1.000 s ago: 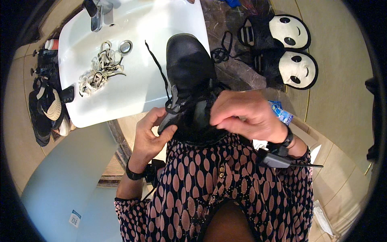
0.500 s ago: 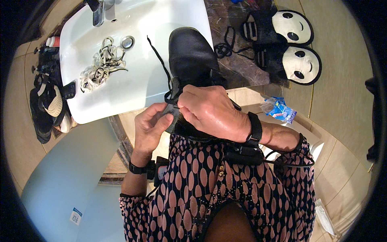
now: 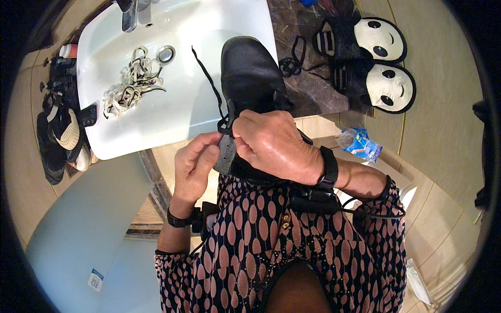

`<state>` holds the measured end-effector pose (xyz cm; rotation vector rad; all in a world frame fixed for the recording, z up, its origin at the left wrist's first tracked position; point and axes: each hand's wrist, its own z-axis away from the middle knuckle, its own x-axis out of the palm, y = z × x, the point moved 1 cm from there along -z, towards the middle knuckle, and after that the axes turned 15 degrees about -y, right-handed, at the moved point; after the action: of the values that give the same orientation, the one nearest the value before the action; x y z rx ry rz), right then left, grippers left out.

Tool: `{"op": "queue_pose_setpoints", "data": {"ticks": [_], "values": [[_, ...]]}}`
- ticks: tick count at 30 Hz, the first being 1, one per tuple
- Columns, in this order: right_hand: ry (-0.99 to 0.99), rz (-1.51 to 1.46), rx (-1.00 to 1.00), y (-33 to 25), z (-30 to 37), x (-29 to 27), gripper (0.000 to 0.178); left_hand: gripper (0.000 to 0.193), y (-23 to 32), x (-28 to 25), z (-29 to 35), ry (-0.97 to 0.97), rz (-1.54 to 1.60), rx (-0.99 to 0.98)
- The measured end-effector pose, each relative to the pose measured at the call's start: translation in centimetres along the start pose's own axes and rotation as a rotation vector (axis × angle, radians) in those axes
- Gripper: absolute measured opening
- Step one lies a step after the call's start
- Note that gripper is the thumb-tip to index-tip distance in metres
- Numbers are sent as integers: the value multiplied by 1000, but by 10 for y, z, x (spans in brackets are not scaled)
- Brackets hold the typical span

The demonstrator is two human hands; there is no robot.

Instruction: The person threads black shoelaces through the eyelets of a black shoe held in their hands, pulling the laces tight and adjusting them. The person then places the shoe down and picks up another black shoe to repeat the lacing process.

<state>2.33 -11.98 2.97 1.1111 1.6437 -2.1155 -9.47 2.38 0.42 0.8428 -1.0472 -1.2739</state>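
Note:
A black leather shoe (image 3: 249,70) lies toe away from me, its toe over the sink and its heel end near my body. A black shoelace (image 3: 207,78) runs up from its eyelet flap (image 3: 225,151), whose grey lining faces up with small holes. My right hand (image 3: 279,143) is closed over the shoe's opening, thumb and forefinger pinched where the lace meets the flap. My left hand (image 3: 194,164) is at the flap's outer edge, forefinger touching it and thumb close to the forefinger. Whether something small is between those two is hidden.
The white sink (image 3: 177,128) holds a tangle of pale and black laces (image 3: 130,86) near the drain. Dark footwear (image 3: 62,133) stands left. On the right counter are a loose black lace (image 3: 292,62) and slippers with white round faces (image 3: 383,83). A blue plastic packet (image 3: 360,145) lies below.
My left thumb has come off the grey flap and drawn back to the left, uncovering its holes. The right hand keeps its pinch, and the shoe has shifted very slightly.

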Motion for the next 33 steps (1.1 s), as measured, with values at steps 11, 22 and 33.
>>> {"op": "queue_pose_setpoints", "data": {"ticks": [11,22,33], "values": [[-8,-6,-17,1,-3,1,12,15,-9,1,-11,-11,96,34],[140,172,-220,3,4,-22,26,11,-23,3,-24,-13,246,29],[25,82,287,40,60,-45,27,5,-25,1,-12,85,315,-25]]}}
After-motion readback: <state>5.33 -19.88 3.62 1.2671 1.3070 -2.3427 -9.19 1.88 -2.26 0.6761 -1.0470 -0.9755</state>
